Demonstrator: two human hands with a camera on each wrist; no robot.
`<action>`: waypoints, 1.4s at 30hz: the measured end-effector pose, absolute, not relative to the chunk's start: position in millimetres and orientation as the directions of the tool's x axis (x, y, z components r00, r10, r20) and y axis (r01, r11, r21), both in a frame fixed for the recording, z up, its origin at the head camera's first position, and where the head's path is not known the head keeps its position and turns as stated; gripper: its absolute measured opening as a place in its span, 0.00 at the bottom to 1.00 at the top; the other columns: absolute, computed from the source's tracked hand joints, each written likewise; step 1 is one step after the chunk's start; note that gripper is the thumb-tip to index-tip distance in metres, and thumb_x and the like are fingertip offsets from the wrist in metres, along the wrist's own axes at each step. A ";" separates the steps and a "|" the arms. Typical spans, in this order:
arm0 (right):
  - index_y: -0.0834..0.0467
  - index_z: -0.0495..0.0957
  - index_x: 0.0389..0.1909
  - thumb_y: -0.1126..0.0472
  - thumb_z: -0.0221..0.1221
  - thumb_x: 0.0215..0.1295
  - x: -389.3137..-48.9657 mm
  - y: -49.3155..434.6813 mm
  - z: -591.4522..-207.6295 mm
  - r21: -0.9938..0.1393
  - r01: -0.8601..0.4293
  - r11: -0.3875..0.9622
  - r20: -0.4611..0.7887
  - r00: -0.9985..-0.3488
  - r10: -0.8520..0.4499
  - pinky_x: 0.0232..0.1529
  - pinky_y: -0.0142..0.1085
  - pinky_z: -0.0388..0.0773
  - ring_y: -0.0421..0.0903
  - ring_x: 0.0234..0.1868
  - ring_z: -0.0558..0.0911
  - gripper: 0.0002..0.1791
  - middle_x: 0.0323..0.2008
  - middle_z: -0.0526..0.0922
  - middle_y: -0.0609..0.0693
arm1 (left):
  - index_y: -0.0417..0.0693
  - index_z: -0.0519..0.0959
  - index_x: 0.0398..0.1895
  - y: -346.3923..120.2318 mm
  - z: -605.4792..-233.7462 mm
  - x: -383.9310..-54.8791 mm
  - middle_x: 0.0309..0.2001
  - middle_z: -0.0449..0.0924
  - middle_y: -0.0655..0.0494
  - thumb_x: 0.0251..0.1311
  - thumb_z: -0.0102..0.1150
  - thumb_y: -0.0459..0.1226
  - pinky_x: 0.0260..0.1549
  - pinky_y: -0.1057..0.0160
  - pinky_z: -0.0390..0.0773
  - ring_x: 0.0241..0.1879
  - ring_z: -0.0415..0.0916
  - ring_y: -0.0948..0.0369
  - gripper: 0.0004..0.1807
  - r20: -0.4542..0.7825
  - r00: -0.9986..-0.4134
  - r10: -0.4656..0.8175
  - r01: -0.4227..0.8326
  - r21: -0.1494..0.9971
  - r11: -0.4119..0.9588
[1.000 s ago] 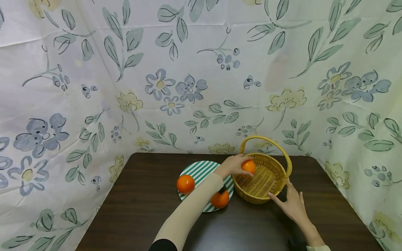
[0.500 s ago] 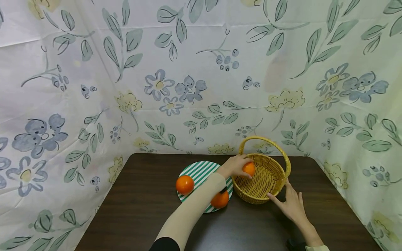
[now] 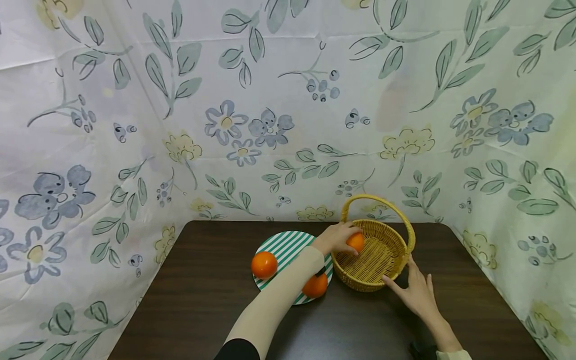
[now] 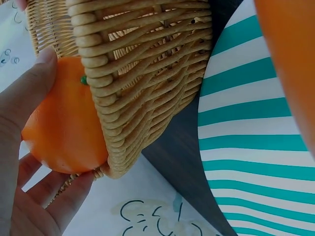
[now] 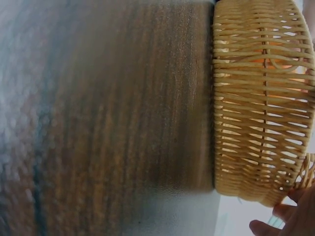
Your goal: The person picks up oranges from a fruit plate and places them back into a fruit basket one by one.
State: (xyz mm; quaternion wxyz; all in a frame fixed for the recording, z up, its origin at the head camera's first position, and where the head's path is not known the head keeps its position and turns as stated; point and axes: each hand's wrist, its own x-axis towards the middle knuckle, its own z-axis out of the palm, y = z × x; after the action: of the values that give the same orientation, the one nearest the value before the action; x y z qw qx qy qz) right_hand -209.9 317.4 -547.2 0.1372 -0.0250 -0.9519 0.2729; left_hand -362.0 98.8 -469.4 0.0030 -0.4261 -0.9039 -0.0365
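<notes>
My left hand (image 3: 336, 239) holds an orange (image 3: 355, 242) at the left rim of a yellow wicker basket (image 3: 370, 289). In the left wrist view the thumb lies on top of this orange (image 4: 66, 120) and the fingertips curl beneath it, beside the woven wall. My right hand (image 3: 419, 293) rests spread against the basket's right side, thumb at the front rim and fingers near the handle's base. Left of the basket lies a green-and-white striped plate (image 3: 289, 242). It bears one orange (image 3: 264, 265) at its left edge and another orange (image 3: 316, 286) partly behind my left wrist.
Everything stands on a dark wooden table (image 3: 202, 300). A floral cloth (image 3: 288, 110) hangs right behind its back edge and along both sides. The basket's tall arched handle (image 3: 378, 198) rises over its opening. My left forearm crosses in front of the plate.
The head view has shifted very slightly. Both hands, the held orange and the basket keep almost the same places.
</notes>
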 end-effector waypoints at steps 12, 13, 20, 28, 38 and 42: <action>0.60 0.33 0.73 0.37 0.58 0.56 -210.3 318.1 -547.9 -0.529 -0.037 0.848 0.257 -0.959 0.118 0.58 0.71 0.38 0.73 0.61 0.59 0.58 0.64 0.58 0.73 | 0.63 0.65 0.65 97.1 -465.7 -361.6 0.64 0.64 0.60 0.59 0.55 0.54 0.55 0.64 0.71 0.60 0.67 0.62 0.30 0.024 -0.639 0.769 0.769 0.036 0.638; 0.60 0.33 0.73 0.37 0.58 0.56 -210.4 318.1 -548.2 -0.530 -0.037 0.847 0.257 -0.959 0.118 0.58 0.71 0.38 0.73 0.61 0.59 0.58 0.64 0.58 0.73 | 0.62 0.66 0.65 96.5 -465.5 -361.3 0.64 0.64 0.60 0.59 0.55 0.53 0.54 0.64 0.71 0.59 0.68 0.62 0.29 0.026 -0.638 0.770 0.770 0.041 0.637; 0.61 0.33 0.72 0.36 0.57 0.56 -211.1 318.6 -549.4 -0.529 -0.033 0.848 0.255 -0.959 0.122 0.58 0.71 0.38 0.72 0.61 0.59 0.58 0.64 0.57 0.73 | 0.64 0.67 0.63 94.9 -463.7 -360.2 0.62 0.67 0.61 0.62 0.52 0.53 0.49 0.65 0.74 0.56 0.71 0.63 0.26 0.043 -0.635 0.771 0.773 0.034 0.634; 0.59 0.31 0.72 0.36 0.56 0.57 -210.0 318.8 -551.3 -0.539 -0.031 0.842 0.241 -0.963 0.118 0.58 0.72 0.36 0.74 0.61 0.57 0.58 0.64 0.55 0.74 | 0.64 0.67 0.64 94.3 -458.8 -357.4 0.63 0.66 0.62 0.62 0.50 0.55 0.46 0.66 0.76 0.53 0.73 0.64 0.26 0.046 -0.635 0.771 0.772 0.019 0.635; 0.58 0.30 0.72 0.37 0.57 0.57 -211.0 319.9 -551.2 -0.535 -0.033 0.844 0.250 -0.961 0.121 0.57 0.72 0.36 0.74 0.61 0.58 0.58 0.64 0.56 0.74 | 0.64 0.68 0.63 87.1 -449.9 -351.5 0.63 0.67 0.62 0.62 0.50 0.54 0.48 0.65 0.75 0.53 0.73 0.64 0.26 0.066 -0.638 0.768 0.770 0.067 0.634; 0.58 0.30 0.72 0.37 0.57 0.58 -211.0 320.1 -551.7 -0.538 -0.037 0.842 0.250 -0.961 0.118 0.57 0.72 0.36 0.74 0.61 0.58 0.57 0.65 0.55 0.73 | 0.65 0.67 0.63 84.1 -447.7 -350.5 0.62 0.67 0.62 0.63 0.50 0.54 0.46 0.66 0.76 0.51 0.74 0.64 0.25 0.078 -0.634 0.769 0.773 0.079 0.629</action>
State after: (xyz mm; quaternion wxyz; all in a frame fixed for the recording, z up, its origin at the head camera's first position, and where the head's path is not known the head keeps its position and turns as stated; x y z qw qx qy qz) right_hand -211.0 320.1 -551.7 0.1381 -0.0212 -0.9497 0.2802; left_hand -350.5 84.1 -447.7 0.0182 -0.4273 -0.9024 -0.0526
